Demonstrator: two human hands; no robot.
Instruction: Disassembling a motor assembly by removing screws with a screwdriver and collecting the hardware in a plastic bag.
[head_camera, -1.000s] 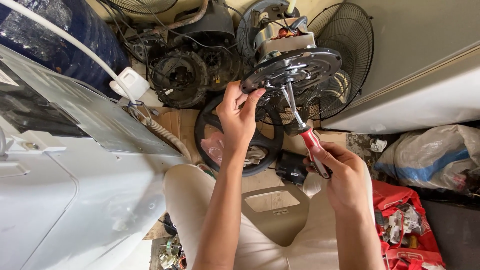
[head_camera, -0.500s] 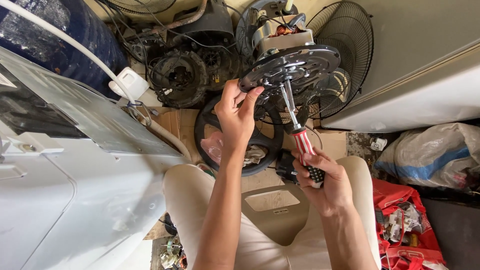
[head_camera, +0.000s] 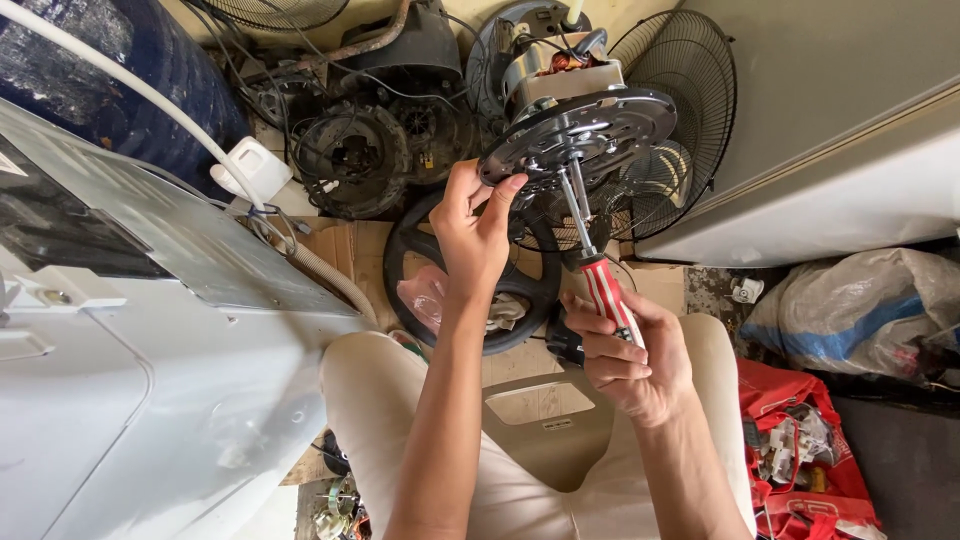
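Screwdriving on fan motor (head_camera: 575, 95), held above the lap. Left hand (head_camera: 478, 235) fingers pinch the round metal plate (head_camera: 580, 135) rim; right hand (head_camera: 630, 355) wraps red-striped screwdriver (head_camera: 598, 275), tip below plate. Next likely needs steady turning, plate braced.

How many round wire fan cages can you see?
2. One wire fan cage stands at the right behind the metal motor plate. Another cage peeks in at the top edge, left of centre. More may be hidden among the clutter.

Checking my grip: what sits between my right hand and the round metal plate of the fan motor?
Head view: only the screwdriver. Its red-and-white handle is in the right hand, and its metal shaft runs up to the perforated plate.
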